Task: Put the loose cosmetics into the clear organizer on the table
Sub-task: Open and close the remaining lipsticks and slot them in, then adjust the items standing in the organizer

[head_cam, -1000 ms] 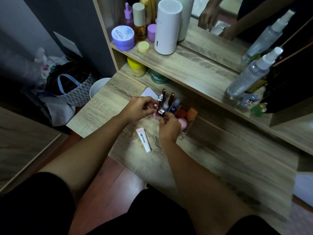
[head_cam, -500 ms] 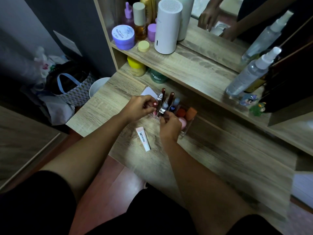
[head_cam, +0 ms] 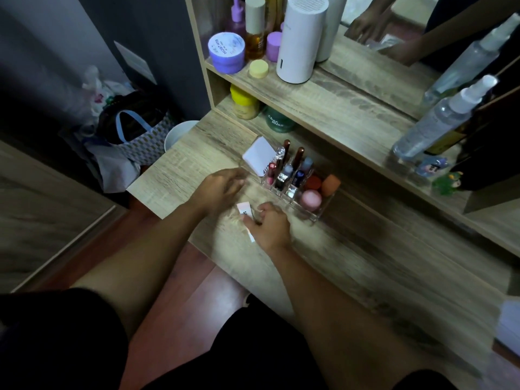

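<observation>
The white tube (head_cam: 245, 218) lies flat on the counter (head_cam: 351, 257), partly covered by the right hand (head_cam: 268, 225), whose fingers (head_cam: 250, 219) are curled down onto it; motion blur hides whether they have closed on it or only touch it, so the grip cannot be told. It looks to be the last loose cosmetic near the hands. Just beyond the right hand, up and to its right, stands the clear organizer (head_cam: 315, 211), its slots already filled with lipsticks and small bottles, with round pots and an orange sponge in the nearer section. The left hand (head_cam: 222, 188) hovers beside the right one, on its left and slightly beyond, fingers spread and holding nothing. A white card (head_cam: 257, 156) leans at the organizer's far left end.

The step in hand seems to be picking up the tube. The next move would need a firm pinch, a lift clear of the counter, and a free compartment; most slots look occupied, so the tube probably must stand upright or slip in by the pots.
</observation>
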`<state>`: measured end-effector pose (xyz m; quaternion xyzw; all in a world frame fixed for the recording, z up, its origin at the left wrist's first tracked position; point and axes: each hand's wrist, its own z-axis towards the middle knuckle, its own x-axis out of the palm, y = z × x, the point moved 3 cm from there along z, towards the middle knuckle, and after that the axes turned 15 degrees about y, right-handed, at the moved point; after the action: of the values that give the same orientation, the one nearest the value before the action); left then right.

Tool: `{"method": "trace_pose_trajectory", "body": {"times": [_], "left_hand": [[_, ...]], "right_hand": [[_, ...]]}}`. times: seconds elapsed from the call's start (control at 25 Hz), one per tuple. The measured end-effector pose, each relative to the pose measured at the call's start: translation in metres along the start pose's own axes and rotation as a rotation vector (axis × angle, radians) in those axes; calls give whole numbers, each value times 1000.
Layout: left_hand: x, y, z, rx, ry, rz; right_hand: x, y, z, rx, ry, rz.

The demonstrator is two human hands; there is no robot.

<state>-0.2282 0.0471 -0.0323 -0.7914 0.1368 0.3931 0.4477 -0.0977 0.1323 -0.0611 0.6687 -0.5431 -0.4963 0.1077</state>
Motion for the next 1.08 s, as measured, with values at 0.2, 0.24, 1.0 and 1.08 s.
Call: {"method": "trace_pose_trajectory", "body": {"times": [0.2, 0.24, 1.0, 1.08], "left_hand": [[30, 24, -18, -105, 50, 0], [35, 23, -20, -102, 35, 3], [121, -8, -20, -216, 8, 246], [121, -9, -20, -213, 12, 248]], "right_hand": [[-1, 0, 7, 0, 88, -95], [-5, -3, 6, -5, 81, -83], [-119, -20, -2, -290, -425, 106], [-116, -19, 0, -297, -399, 81]]}}
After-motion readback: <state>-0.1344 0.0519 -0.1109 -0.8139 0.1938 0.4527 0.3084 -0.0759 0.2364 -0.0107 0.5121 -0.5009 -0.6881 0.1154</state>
